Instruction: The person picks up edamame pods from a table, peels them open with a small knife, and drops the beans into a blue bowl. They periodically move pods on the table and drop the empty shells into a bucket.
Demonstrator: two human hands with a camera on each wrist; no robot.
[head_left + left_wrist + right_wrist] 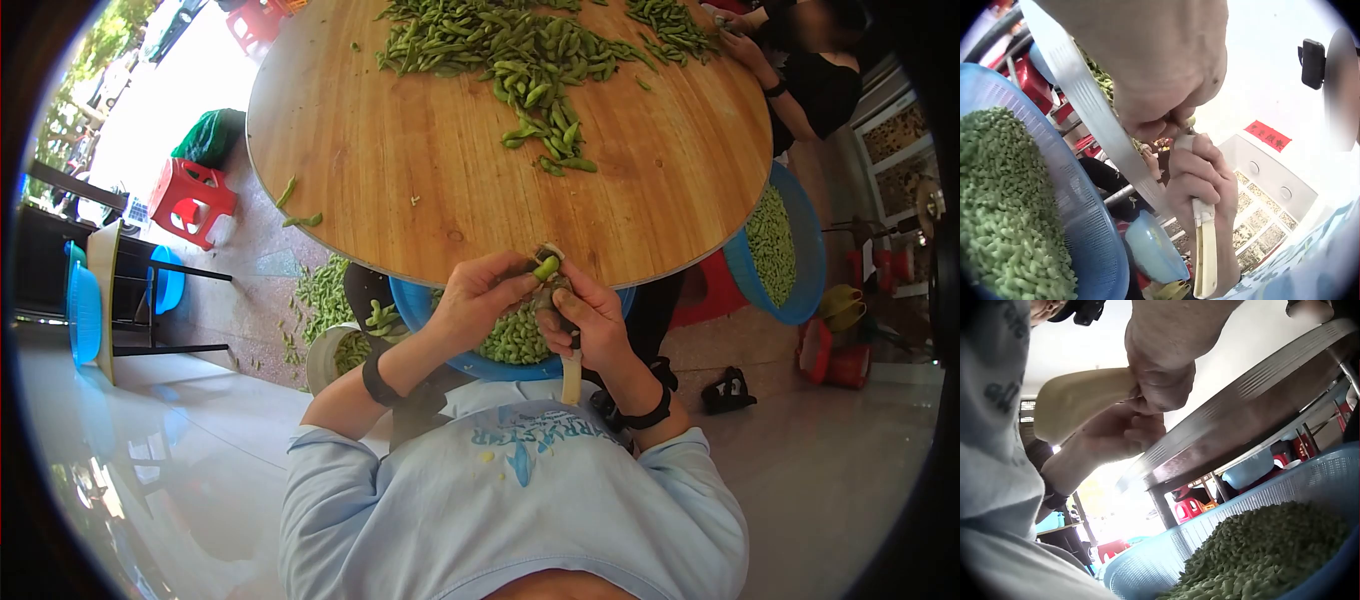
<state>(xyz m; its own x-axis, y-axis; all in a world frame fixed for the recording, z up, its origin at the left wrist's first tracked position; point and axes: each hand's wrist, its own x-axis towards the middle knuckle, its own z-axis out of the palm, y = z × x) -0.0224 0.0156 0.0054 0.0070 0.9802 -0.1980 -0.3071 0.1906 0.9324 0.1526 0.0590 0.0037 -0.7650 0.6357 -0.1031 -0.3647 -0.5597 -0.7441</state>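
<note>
Both hands meet just in front of the table's near edge, above a blue basket. My left hand pinches a green soybean pod between thumb and fingers. The right hand is curled round a tool with a long cream handle, whose working end is hidden by the fingers. That handle sticks out below the fist, toward the shirt. Pale wrapping shows on a right finger, right beside the pod. Under the hands, shelled green beans fill the blue basket.
A heap of pods covers the far part of the round wooden table. At the far right another person handles pods. A second blue basket of beans stands right. Pods litter the floor left, near a red stool.
</note>
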